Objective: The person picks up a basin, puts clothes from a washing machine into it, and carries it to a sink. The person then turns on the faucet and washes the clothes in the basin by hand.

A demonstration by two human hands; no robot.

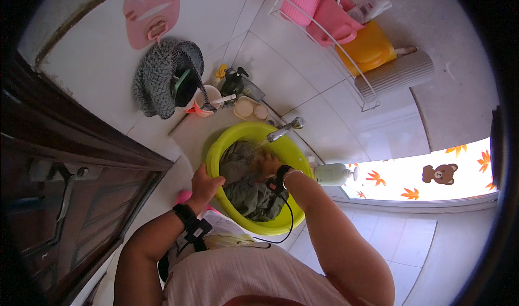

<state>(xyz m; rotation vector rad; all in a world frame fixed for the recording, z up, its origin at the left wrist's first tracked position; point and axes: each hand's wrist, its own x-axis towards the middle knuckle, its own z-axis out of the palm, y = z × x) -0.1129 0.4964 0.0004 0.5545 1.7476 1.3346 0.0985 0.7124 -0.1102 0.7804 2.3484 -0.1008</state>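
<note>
A yellow-green plastic basin [252, 227] stands under a chrome faucet [284, 130], from which water runs. Wet dark grey-green cloth [255, 198] lies inside the basin. My left hand [206, 184] grips the basin's left rim, with the thumb on top. Down in the basin, my right hand [267, 164] is at the cloth beneath the running water; blur and water hide its fingers, so whether they hold the cloth is unclear. Black straps with small devices are on both wrists, and a black cable loops from the right one over the basin's near side.
Soap dishes [251, 109], a dark pump bottle [235, 82] and an orange-and-white cup [202, 103] stand behind the basin. A pale green bottle [333, 174] is at its right. A wire rack [324, 34] holds containers above. Grey textured fabric [156, 78] hangs left, above a dark wooden door [101, 208].
</note>
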